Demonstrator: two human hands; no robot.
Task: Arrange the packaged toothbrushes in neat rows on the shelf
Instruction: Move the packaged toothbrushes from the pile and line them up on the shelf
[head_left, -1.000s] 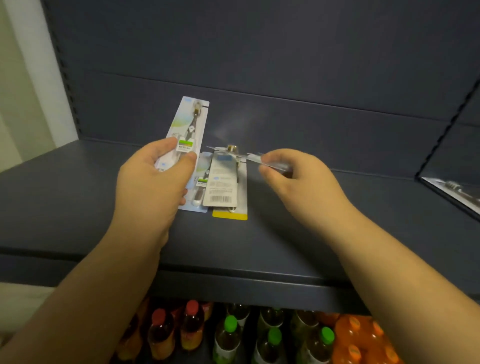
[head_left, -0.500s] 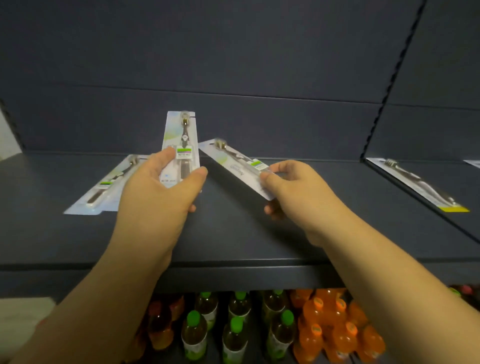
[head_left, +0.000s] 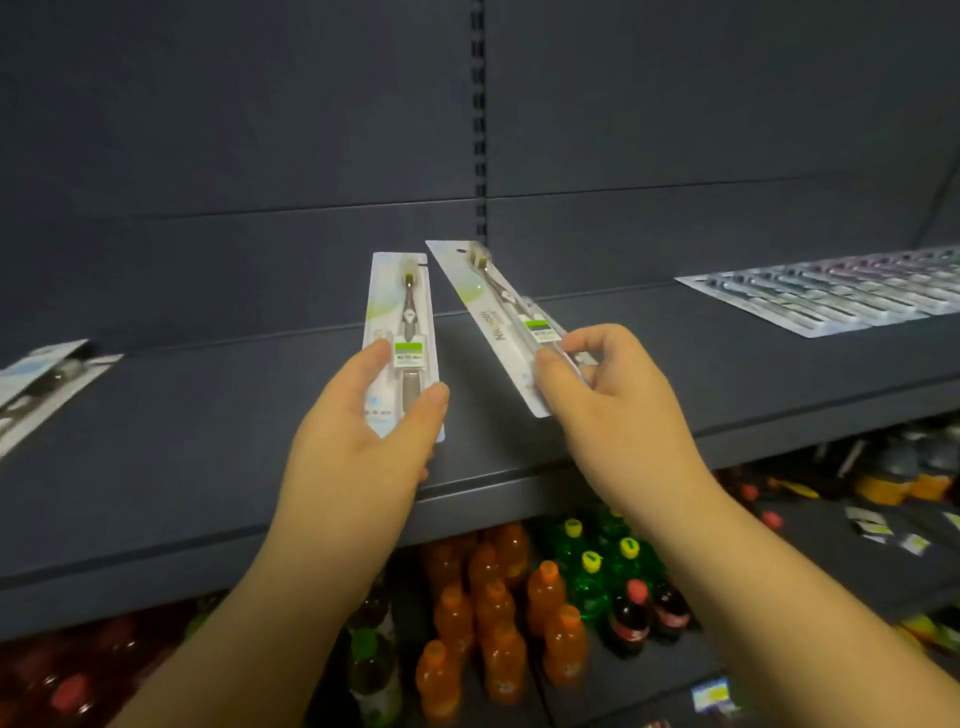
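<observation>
A loose toothbrush pack lies at the dark shelf's left edge. The left hand pinches an upright blister-packed toothbrush with a green label; the right hand grips a tilted one, lettering unreadable. A neat toothbrush row lies right. Drink bottles stand below.

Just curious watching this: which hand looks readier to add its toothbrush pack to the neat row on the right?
Probably the right hand: its toothbrush pack is nearer the finished row than the left hand.
</observation>
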